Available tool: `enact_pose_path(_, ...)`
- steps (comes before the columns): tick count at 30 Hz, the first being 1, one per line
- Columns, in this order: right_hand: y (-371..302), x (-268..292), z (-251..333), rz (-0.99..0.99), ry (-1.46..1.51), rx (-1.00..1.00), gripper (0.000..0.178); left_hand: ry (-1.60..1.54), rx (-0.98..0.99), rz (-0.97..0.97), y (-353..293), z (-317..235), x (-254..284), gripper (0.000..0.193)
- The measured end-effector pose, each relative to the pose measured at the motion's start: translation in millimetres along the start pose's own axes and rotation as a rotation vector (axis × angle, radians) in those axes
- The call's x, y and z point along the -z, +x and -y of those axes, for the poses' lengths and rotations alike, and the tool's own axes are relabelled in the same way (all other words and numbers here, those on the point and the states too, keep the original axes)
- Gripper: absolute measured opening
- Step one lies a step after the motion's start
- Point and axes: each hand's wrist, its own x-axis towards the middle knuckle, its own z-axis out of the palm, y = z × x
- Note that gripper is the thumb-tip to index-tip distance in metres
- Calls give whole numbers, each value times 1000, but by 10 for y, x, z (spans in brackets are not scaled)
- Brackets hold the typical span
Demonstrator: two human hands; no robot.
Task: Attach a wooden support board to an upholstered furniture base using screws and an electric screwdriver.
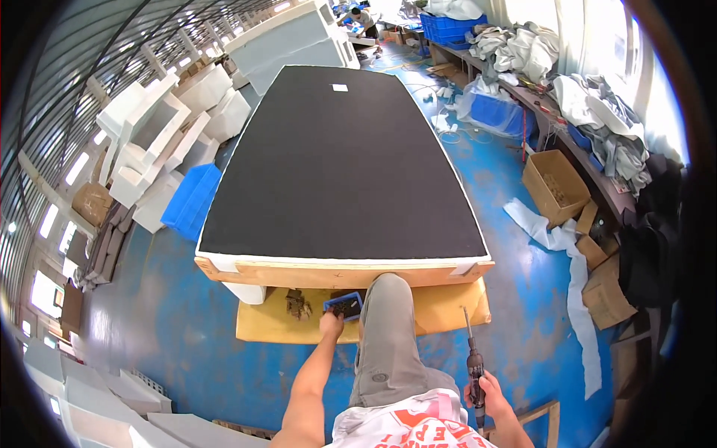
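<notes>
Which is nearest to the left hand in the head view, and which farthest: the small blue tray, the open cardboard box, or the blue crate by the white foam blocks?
From the left hand:
1. Small blue tray, right at the fingertips, on the yellow board.
2. Blue crate, farther up on the left, beside the white foam blocks.
3. Open cardboard box, far right, under the bench.

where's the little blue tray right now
In the head view the blue tray sits low centre on the yellow board, under the wooden frame's front edge, with the left hand reaching into it.
</notes>
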Motion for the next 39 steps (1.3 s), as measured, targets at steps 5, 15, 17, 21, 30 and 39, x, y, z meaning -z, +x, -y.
enact_pose_path(5,-274,37,-101,-106,-8,-42,43,403,107,-114,89,-697,-543,83)
enact_pose_path(15,-314,-73,-170,-131,-48,-166,31,195,-202,-100,437,-109,-546,54)
enact_pose_path(17,-311,-124,-177,-158,-20,-173,29,205,-197,-43,447,-161,-583,50)
enact_pose_path(21,-273,-154,-137,-135,-21,-168,30,87,-142,13,559,43,-514,45)
enact_pose_path(30,-261,-123,-143,-140,-2,-122,39,-1051,164,168,607,119,-434,12)
enact_pose_path(39,-221,-146,-61,-82,-155,-136,38,10,-289,-272,231,-130,-605,26)
